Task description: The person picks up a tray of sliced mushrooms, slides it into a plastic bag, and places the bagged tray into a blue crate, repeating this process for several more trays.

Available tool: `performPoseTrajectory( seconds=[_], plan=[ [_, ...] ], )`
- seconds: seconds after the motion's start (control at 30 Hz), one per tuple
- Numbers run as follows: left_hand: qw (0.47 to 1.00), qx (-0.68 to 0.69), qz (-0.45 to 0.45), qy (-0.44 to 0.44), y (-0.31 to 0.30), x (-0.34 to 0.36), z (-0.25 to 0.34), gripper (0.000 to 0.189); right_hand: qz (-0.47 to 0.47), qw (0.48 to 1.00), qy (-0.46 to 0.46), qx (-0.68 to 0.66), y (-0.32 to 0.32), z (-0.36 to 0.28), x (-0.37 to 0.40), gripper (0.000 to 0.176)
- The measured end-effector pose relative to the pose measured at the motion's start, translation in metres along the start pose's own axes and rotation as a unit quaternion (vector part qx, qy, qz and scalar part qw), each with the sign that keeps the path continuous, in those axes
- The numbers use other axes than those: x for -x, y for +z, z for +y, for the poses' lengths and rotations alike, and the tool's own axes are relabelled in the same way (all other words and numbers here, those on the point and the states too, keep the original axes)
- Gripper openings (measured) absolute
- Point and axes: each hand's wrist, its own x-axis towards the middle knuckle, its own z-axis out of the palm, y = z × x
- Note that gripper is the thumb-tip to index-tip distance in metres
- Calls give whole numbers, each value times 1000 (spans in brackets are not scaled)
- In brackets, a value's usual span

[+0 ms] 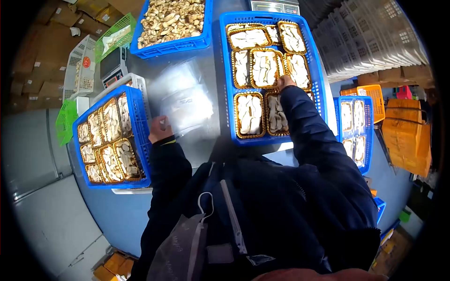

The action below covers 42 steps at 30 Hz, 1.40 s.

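My right hand (pixel 285 82) is closed on the lower right corner of a gold-rimmed tray (pixel 265 68) of pale, sliced-looking mushrooms. That tray sits tilted over its neighbours in a large blue crate (pixel 226 110), where several similar trays lie in rows. My left hand (pixel 160 129) is beside clear plastic bags (pixel 187 100) on the metal table (pixel 213 61). Its fingers are curled in; whether they hold anything is hidden. Just left of it stands a tilted blue crate (pixel 146 161) with more filled trays, among them a tray (pixel 110 119) of pale pieces.
At the back, a blue crate (pixel 173 45) holds loose brownish mushrooms. Scales (pixel 113 65) (pixel 275 6) stand at the back left and behind the large crate. Stacked white baskets (pixel 370 37) rise at right, above another blue crate (pixel 369 140) of trays. Green baskets (pixel 115 35) sit at left.
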Motion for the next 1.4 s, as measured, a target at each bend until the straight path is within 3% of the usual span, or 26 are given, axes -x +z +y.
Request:
performPoseTrajectory(
  seconds=[0.07, 0.1, 0.13, 0.2, 0.27, 0.33, 0.37, 0.4, 0.47, 0.53, 0.6, 0.63, 0.73, 0.8, 0.83, 0.93, 1.0, 1.07, 1.13, 1.23, 1.27, 1.3, 1.33, 1.4],
  plan=[
    [997, 15, 11, 71, 16, -4, -16, 12, -23, 999, -17, -46, -7, 7, -1, 27],
    [997, -43, -28, 52, 10, -4, -7, 12, -1, 999, -33, -42, -9, 9, 1, 26],
    [998, 24, -48, 45, 6, -4, 0, 9, 21, 998, -50, -35, -14, 13, 5, 26],
    [999, -7, -15, 43, 36, -8, -32, 7, 38, 995, -85, -18, -32, 13, 19, 22],
    [998, -27, -49, -12, 20, -5, -7, 7, 87, 982, -158, -48, -34, 27, 26, 20],
    [998, -13, -57, 1, 20, -2, -1, 10, 39, 970, -190, -147, -40, 38, 36, 19],
    [998, 0, -64, 6, 21, -1, -1, 12, 42, 973, -185, -134, -73, -10, 75, 17],
    [997, 14, -71, 12, 23, 0, -2, 13, -1, 969, -150, -194, -72, -14, 84, 15],
    [994, 93, -31, 37, 37, 6, -14, 15, -75, 918, -226, -317, -70, -27, 110, 13],
    [990, 131, -48, 15, 37, 10, -12, 15, -151, 874, -225, -402, -64, -67, 152, 11],
    [993, 57, -101, -29, 34, 9, -5, 15, -320, 848, -95, -410, -82, -122, 203, 9],
    [899, 376, -180, -132, 39, 7, -18, 15, -359, 834, -106, -405, -70, -133, 219, 9],
    [901, 398, -164, 54, 12, 11, -7, 16, -451, 766, -118, -442, -32, -150, 252, 9],
    [973, 202, -112, -14, 6, 17, 4, 15, -474, 759, -124, -428, -29, -166, 265, 10],
    [962, 261, -76, -11, -2, 24, 13, 14, -483, 755, -133, -424, -26, -167, 267, 11],
    [916, 379, -114, -66, -12, 32, 10, 16, -464, 777, -128, -406, -32, -173, 271, 12],
    [711, 619, -288, -171, -20, 23, -16, 24, -447, 803, -104, -379, -30, -169, 269, 14],
    [827, 513, -225, -55, -4, 21, -34, 20, -441, 822, -79, -351, -33, -164, 267, 15],
    [927, 358, -105, 31, 3, 32, -44, 20, -409, 838, -97, -347, -32, -152, 263, 15],
    [967, 205, -36, 148, -24, 43, -24, 20, -368, 856, -137, -336, -30, -138, 257, 13],
    [976, 147, -57, 153, -37, 47, -13, 24, -351, 861, -131, -343, -27, -137, 258, 13],
    [969, 145, -45, 195, -35, 49, -13, 25, -335, 866, -124, -350, -24, -136, 260, 13],
    [967, 162, -101, 168, -37, 55, -10, 25, -318, 871, -116, -357, -22, -136, 261, 13],
    [955, 114, -73, 264, -40, 62, 1, 27, -266, 876, -164, -368, -13, -141, 263, 16]
  ],
)
